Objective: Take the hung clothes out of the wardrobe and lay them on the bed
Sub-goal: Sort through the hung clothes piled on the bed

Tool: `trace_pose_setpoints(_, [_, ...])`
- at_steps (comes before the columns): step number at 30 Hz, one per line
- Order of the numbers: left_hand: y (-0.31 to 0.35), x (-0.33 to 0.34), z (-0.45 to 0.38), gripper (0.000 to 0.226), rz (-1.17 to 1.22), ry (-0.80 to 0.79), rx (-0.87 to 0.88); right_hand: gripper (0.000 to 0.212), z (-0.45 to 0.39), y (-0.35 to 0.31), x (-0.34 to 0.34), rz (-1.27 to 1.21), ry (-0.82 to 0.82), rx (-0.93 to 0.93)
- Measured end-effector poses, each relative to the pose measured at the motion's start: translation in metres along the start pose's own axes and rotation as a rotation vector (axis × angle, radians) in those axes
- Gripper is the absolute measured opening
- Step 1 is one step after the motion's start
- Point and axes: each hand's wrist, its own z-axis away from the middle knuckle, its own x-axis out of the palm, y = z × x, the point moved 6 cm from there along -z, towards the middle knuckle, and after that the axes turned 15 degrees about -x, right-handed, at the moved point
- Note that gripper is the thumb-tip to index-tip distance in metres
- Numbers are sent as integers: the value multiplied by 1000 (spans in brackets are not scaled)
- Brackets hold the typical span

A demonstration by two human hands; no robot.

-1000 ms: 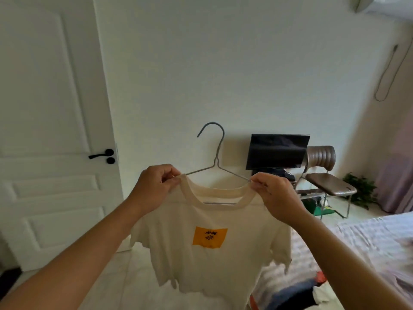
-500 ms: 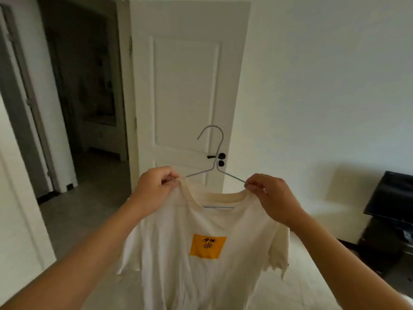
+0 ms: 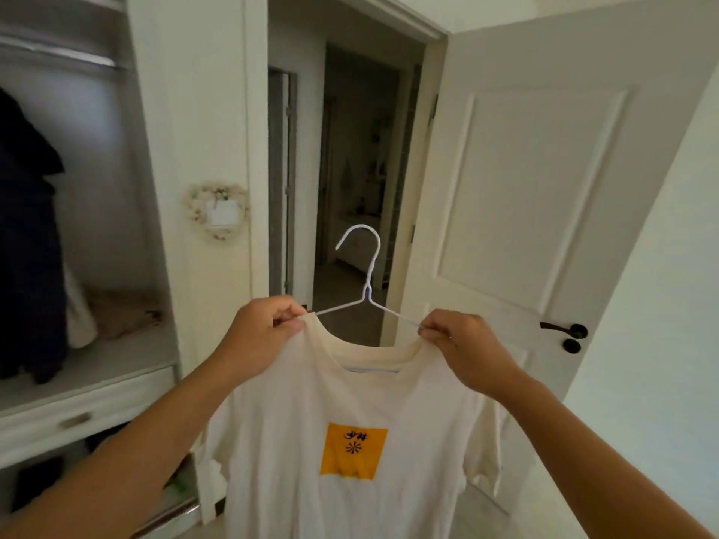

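A cream T-shirt [image 3: 350,414] with an orange square print hangs on a thin white wire hanger [image 3: 367,289], held up in front of me. My left hand [image 3: 264,328] pinches the shirt's left shoulder at the collar together with the hanger wire. My right hand [image 3: 459,340] pinches the right shoulder and wire in the same way. The open wardrobe [image 3: 155,188] is at the left, with dark clothes [image 3: 27,235] hanging under its rail. The bed is out of view.
An open doorway [image 3: 350,169] to a dim hallway lies straight ahead. A white door [image 3: 544,212] with a black handle stands open at the right. Wardrobe drawers [image 3: 78,414] jut out at the lower left. A wall switch with a floral frame [image 3: 218,212] is beside the wardrobe.
The view has swung left from the wall, chair and bed to the doorway and wardrobe. Both hands keep the same hold on the shirt and hanger.
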Motion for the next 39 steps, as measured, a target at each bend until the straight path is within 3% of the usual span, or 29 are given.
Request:
trace_pose_setpoints(5, [-35,-51,-12,28,-48,154,-71,16,-60,-20,40,-53,-66,-144])
trace_pose_setpoints(9, [-64,-89,-19,14,-37,240,-140,15,-98,-45,67,-98,-114,-229])
trace_pose_setpoints(21, [-162,-212,-67,15,-204,353,-217,19,-209,-170,139,-169,-203,-375])
trace_pose_setpoints(29, [-212,-304,-115,28,-256,354,-175,20,-297,-259,174,-376,-119,-284])
trace_pose_setpoints(39, [-245,-359,-155,34,-413,317,-146,24,-395,-306,219,-375,5,-188])
